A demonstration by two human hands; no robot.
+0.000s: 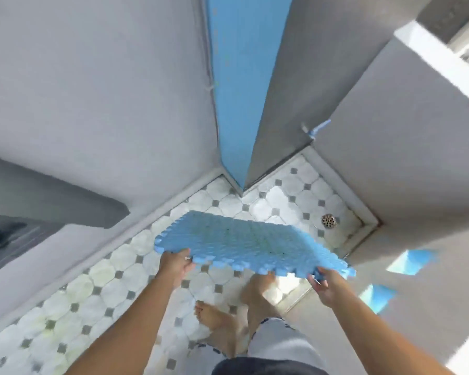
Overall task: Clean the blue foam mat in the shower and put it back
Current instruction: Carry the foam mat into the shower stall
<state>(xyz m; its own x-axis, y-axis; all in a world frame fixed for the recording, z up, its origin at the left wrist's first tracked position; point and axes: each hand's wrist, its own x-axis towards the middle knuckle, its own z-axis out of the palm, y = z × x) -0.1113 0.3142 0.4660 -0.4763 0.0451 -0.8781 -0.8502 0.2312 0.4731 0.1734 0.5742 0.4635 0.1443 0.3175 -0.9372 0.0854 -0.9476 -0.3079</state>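
Tiled floor (98, 277), grey walls, blue door (236, 77) at the corner. Mat (241, 242) held flat in the air above the floor, w/ both hands on its near edge — left hand (175, 263) grips the left corner, right hand (324, 286) pinches the right. Drain (328, 220) beyond — well apart.

One blue foam mat (244, 239); two hands, left hand (175, 263) and right hand (325, 286); two bare feet (214, 318) under the mat; one floor drain (328, 220), one tap (313, 129) beyond it.
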